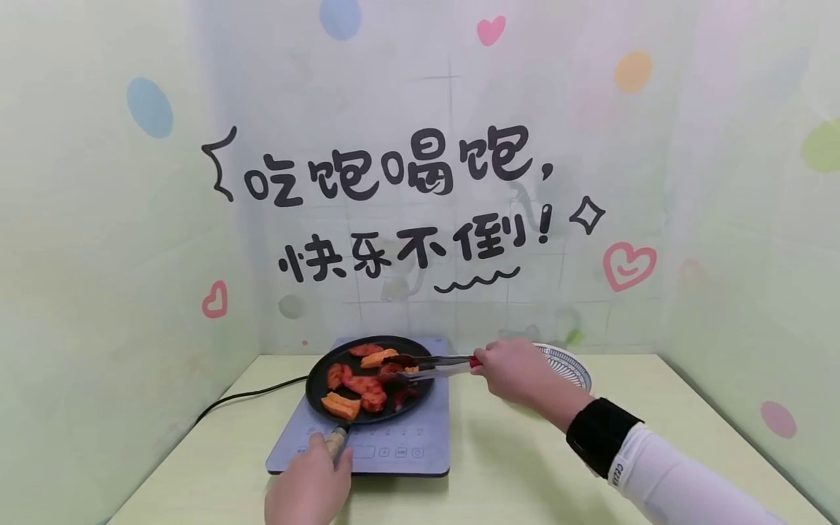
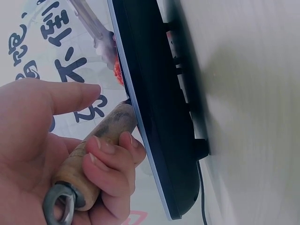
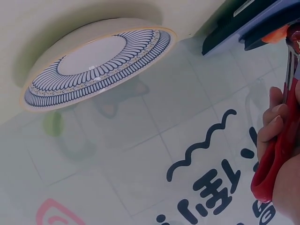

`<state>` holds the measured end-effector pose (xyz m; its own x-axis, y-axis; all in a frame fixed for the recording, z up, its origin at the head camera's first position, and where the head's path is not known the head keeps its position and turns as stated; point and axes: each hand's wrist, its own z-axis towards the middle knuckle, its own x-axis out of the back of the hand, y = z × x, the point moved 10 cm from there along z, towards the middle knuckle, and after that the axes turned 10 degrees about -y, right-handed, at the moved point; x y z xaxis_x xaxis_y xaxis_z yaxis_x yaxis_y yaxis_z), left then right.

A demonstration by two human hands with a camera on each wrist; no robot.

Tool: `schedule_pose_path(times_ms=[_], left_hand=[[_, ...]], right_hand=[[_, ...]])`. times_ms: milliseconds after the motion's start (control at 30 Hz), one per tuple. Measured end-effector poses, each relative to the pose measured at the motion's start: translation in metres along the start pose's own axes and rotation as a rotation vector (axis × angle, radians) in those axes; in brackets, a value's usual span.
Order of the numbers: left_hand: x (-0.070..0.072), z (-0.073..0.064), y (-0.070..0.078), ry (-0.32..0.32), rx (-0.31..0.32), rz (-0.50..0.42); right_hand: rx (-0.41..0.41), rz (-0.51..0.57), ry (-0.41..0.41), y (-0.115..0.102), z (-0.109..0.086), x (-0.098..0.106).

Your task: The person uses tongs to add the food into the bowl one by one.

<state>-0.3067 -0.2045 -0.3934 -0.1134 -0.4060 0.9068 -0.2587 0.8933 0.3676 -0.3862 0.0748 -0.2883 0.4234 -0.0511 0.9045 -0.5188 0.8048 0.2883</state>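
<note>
My left hand (image 1: 308, 481) grips the wooden handle (image 2: 110, 124) of a black frying pan (image 1: 315, 397), its fingers curled round the wood. Several reddish, marinated-looking meat pieces (image 1: 369, 391) and orange slices (image 1: 341, 405) lie in the pan. From the right, my right hand (image 1: 521, 373) holds tongs (image 1: 448, 360) with red handles (image 3: 267, 180). Their metal arms reach over the pan's right side, with the ends at dark red food. Whether the tips pinch a piece is hard to tell.
Under the pan is a grey induction cooker (image 1: 433, 437) with a black cord (image 1: 252, 394) running left. A white plate with a blue-patterned rim (image 1: 571, 368) stands behind my right hand on the pale table (image 1: 499, 467). Printed walls enclose the back and sides.
</note>
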Motion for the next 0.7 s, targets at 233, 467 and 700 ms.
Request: schedule_pose_path(times_ms=[233, 467, 700], left_hand=[[0.000, 0.002, -0.001, 0.010, 0.002, 0.000], [0.002, 0.004, 0.000, 0.015, -0.006, 0.000], [-0.002, 0.004, -0.002, -0.002, -0.005, -0.002]], right_hand=[[-0.065, -0.015, -0.006, 0.011, -0.002, 0.007], [-0.079, 0.154, 0.028, 0.029, -0.008, 0.021], [-0.048, 0.085, 0.070, 0.019, -0.014, 0.019]])
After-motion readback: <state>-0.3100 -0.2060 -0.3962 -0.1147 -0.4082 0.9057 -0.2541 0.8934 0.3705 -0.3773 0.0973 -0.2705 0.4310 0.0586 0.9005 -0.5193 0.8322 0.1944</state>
